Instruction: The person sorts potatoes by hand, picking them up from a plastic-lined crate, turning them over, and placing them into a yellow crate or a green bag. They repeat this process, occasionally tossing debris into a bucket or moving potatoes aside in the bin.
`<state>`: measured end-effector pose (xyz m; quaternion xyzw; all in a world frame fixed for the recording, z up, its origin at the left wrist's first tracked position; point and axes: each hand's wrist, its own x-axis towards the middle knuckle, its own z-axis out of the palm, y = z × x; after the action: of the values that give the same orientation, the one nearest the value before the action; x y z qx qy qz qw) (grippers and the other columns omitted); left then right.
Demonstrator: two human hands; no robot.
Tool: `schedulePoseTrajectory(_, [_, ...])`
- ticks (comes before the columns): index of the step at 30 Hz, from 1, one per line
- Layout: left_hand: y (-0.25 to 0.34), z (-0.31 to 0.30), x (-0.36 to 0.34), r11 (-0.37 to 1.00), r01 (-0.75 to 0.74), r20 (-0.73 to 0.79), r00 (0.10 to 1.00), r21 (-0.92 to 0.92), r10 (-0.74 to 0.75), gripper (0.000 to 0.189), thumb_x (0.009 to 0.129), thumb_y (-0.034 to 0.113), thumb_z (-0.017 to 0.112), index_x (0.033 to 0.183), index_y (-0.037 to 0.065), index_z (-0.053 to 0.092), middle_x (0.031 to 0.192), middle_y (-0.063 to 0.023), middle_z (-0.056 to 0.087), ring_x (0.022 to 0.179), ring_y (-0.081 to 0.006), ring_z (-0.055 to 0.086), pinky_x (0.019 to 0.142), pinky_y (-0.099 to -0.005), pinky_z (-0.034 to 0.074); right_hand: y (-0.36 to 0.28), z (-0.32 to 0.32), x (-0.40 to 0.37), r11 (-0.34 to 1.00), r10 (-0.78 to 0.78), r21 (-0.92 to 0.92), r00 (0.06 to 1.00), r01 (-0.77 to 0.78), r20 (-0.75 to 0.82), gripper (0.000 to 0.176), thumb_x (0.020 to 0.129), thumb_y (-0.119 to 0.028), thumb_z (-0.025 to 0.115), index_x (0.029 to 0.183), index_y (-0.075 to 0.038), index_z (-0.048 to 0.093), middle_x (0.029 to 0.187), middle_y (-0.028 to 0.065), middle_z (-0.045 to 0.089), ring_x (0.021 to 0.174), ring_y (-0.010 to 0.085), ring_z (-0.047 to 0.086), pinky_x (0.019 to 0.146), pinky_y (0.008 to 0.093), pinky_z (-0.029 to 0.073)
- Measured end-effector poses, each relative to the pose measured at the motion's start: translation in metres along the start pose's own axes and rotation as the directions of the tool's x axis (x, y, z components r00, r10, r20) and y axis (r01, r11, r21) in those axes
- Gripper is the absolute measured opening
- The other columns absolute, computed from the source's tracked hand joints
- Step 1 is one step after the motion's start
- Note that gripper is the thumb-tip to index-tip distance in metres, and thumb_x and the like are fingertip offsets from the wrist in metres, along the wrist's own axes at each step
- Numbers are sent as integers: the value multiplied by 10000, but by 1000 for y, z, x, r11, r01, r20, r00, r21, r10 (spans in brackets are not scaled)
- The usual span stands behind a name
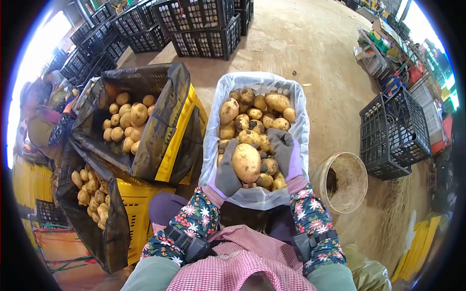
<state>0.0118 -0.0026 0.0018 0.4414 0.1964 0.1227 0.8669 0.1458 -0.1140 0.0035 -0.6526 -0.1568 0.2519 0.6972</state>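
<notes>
A crate lined with white plastic (302, 116) stands in front of me, holding several potatoes (277, 102), some with dark soil on them. My left hand (226, 172), in a grey and purple glove, is closed around the left side of a large potato (246, 163) above the crate's near half. My right hand (285, 151), gloved alike, is at the crate's right side with its fingers curled down over the potatoes. Whatever its fingertips hold, if anything, is hidden.
Yellow crates with dark liners (170, 140) hold potatoes at the left, a co-worker (43, 116) beyond them. A round bucket (360, 182) stands right of the white-lined crate, near black crates (388, 131). Stacked black crates (199, 24) stand ahead.
</notes>
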Motion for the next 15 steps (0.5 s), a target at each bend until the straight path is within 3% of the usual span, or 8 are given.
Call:
schedulePoseTrajectory(2, [20,3,-4,854,256,177,965,-452,-195,589,960,540,359,1241,33,466,1138,-180,584,1022,-383,613,836,-514,542,-5,3,-2,999,44,-12,996,-43,75,282,901,-127,618,1141,16,576,1109,117,627,1032,171,569,924,306,448])
schedulePoseTrajectory(4, [14,-3,-8,818,160,155,984,-553,-88,564,908,429,561,1283,34,411,1162,-170,569,1047,-335,606,870,-483,535,-11,18,-24,816,-335,-320,845,481,417,411,902,-193,628,1246,7,525,1212,179,570,1162,241,524,981,327,416])
schedulePoseTrajectory(5, [4,-13,-6,988,-129,25,991,-90,131,646,783,283,703,1278,9,390,1136,-163,581,1019,-289,613,844,-428,539,-21,25,-31,727,-299,-421,802,543,518,616,838,-308,688,1313,7,454,1232,227,534,1128,319,537,1000,404,398])
schedulePoseTrajectory(7, [-16,-31,-4,760,-375,-19,892,531,452,838,588,200,895,1219,-10,385,1078,-135,600,974,-217,616,820,-340,530,3,23,-29,678,-288,-491,812,547,507,568,832,-310,672,1280,-12,487,1236,219,535,1106,333,548,992,410,400])
schedulePoseTrajectory(9, [-15,-23,-7,715,-399,11,877,574,481,850,575,207,902,1218,-9,389,1085,-138,595,973,-213,614,821,-331,525,10,17,-18,590,-306,-548,792,593,528,533,845,-284,661,1274,-17,491,1237,197,542,1092,296,560,968,389,417])
schedulePoseTrajectory(11, [-16,-22,-5,706,-379,17,887,598,462,867,584,172,895,1247,3,362,1122,-148,580,1000,-211,609,847,-327,523,-13,22,-23,986,76,-165,920,-12,386,475,863,-235,644,1259,-7,514,1193,153,575,1045,219,566,918,327,439])
schedulePoseTrajectory(14, [-3,-14,-3,967,-252,-55,966,25,253,855,623,98,862,1280,20,319,1161,-154,561,1030,-213,607,865,-335,532,-14,29,-29,935,-248,-124,861,333,445,421,882,-194,626,1243,3,535,1128,125,603,992,176,559,865,279,454])
schedulePoseTrajectory(15, [-11,-28,2,946,-296,-13,954,133,300,815,670,32,814,1296,42,291,1180,-157,549,1041,-217,608,871,-360,544,-16,34,-34,866,-314,-245,855,437,413,421,881,-196,635,1238,9,545,1108,130,611,978,194,574,847,283,463])
